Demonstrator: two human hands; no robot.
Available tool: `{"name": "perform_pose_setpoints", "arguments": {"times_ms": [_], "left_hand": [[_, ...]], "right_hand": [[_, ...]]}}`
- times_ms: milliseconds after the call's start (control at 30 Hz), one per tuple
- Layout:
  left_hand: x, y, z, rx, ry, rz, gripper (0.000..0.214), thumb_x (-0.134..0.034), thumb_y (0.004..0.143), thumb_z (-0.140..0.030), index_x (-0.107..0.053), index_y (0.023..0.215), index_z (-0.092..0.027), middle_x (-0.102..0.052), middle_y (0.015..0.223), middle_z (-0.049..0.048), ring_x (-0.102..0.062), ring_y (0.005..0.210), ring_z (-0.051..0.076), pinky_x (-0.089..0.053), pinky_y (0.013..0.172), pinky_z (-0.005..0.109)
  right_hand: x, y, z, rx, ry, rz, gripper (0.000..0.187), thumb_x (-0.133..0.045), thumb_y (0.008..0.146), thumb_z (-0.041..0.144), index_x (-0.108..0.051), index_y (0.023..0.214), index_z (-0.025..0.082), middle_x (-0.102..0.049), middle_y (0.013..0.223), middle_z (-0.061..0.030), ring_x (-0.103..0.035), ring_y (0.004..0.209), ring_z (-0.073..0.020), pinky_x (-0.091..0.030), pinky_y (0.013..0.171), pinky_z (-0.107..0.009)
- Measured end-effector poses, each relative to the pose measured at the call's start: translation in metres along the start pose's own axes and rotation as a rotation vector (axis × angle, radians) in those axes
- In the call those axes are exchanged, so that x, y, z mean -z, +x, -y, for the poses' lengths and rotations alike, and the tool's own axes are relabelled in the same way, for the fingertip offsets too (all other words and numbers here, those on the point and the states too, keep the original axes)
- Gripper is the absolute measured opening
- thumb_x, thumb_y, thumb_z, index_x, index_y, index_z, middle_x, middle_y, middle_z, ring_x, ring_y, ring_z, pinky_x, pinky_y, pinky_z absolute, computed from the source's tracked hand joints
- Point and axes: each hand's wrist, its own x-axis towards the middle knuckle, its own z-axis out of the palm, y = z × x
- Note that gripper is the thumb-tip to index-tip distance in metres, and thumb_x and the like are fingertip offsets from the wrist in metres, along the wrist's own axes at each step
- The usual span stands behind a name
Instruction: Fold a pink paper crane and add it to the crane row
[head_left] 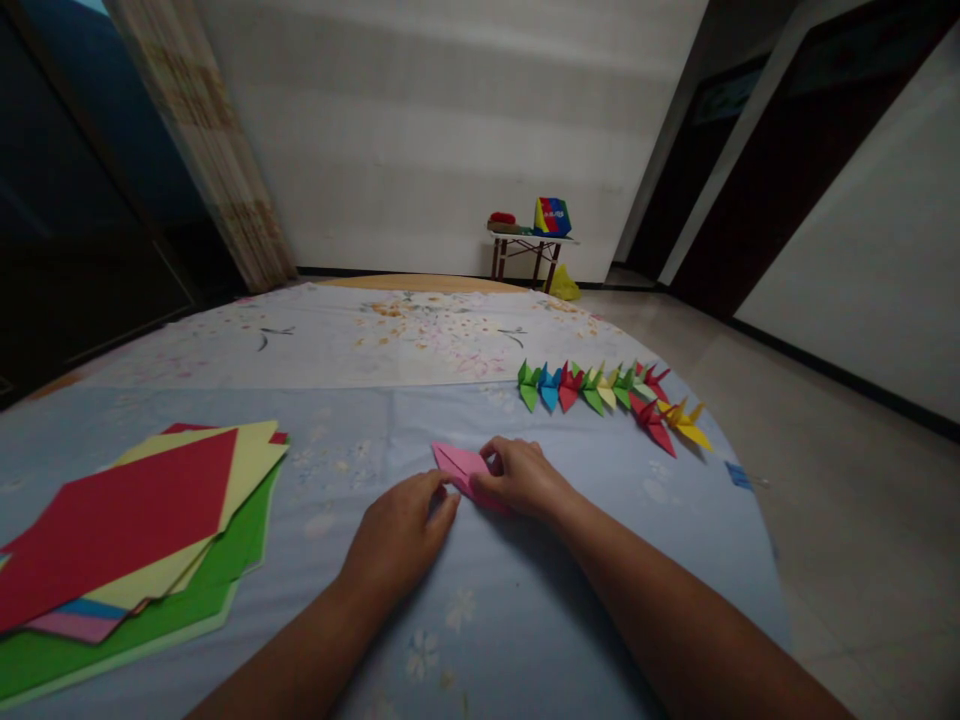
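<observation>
A partly folded pink paper (459, 464) lies on the light blue cloth (480, 620) in front of me. My left hand (401, 530) rests on the cloth with its fingertips pinched on the paper's near left edge. My right hand (521, 478) presses down on the paper's right part, fingers curled over it. Both hands touch the pink paper, and part of it is hidden under my right hand.
A stack of coloured paper sheets (135, 530), red on top, lies at the left. A row of several folded paper cranes (611, 395) sits at the right. A small table (529, 250) with a colourful box stands by the far wall. Tiled floor lies to the right.
</observation>
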Motion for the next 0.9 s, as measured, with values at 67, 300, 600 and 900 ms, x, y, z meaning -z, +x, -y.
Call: {"name": "perform_pose_setpoints", "arguments": {"times_ms": [67, 300, 600, 900], "left_hand": [[-0.004, 0.0, 0.0, -0.02, -0.019, -0.021, 0.03, -0.046, 0.084, -0.033, -0.057, 0.108, -0.02, -0.066, 0.103, 0.0077, -0.06, 0.095, 0.023, -0.044, 0.081, 0.035], [-0.012, 0.002, 0.009, -0.07, -0.105, -0.023, 0.044, -0.055, 0.077, -0.034, -0.05, 0.119, -0.021, -0.058, 0.119, 0.0093, -0.052, 0.109, 0.025, -0.038, 0.095, 0.041], [-0.008, 0.005, 0.013, -0.189, -0.155, 0.077, 0.04, -0.055, 0.076, -0.021, -0.049, 0.116, -0.025, -0.06, 0.115, 0.0045, -0.054, 0.105, 0.021, -0.041, 0.091, 0.035], [-0.001, 0.008, 0.025, -0.275, 0.016, 0.066, 0.029, -0.056, 0.079, -0.026, -0.055, 0.109, -0.023, -0.06, 0.114, 0.0055, -0.051, 0.108, 0.022, -0.035, 0.093, 0.038]], "right_hand": [[0.0, 0.0, 0.002, -0.022, 0.08, 0.022, 0.038, -0.057, 0.075, 0.035, -0.059, 0.108, 0.017, -0.066, 0.074, -0.0026, -0.056, 0.066, -0.0143, -0.036, 0.066, -0.026], [0.003, -0.001, 0.004, 0.029, 0.239, 0.304, 0.027, -0.044, 0.081, 0.024, -0.069, 0.083, 0.016, -0.066, 0.065, -0.0009, -0.054, 0.054, -0.0106, -0.035, 0.052, -0.02], [0.025, -0.007, 0.001, 0.477, -0.016, 0.043, 0.022, -0.068, 0.072, 0.035, -0.067, 0.092, 0.026, -0.059, 0.1, -0.0039, -0.045, 0.097, -0.0184, -0.032, 0.083, -0.031], [0.011, -0.003, -0.006, 0.549, -0.079, 0.144, 0.014, -0.066, 0.076, 0.029, -0.069, 0.089, 0.028, -0.063, 0.088, -0.0022, -0.048, 0.092, -0.0177, -0.03, 0.078, -0.031]]}}
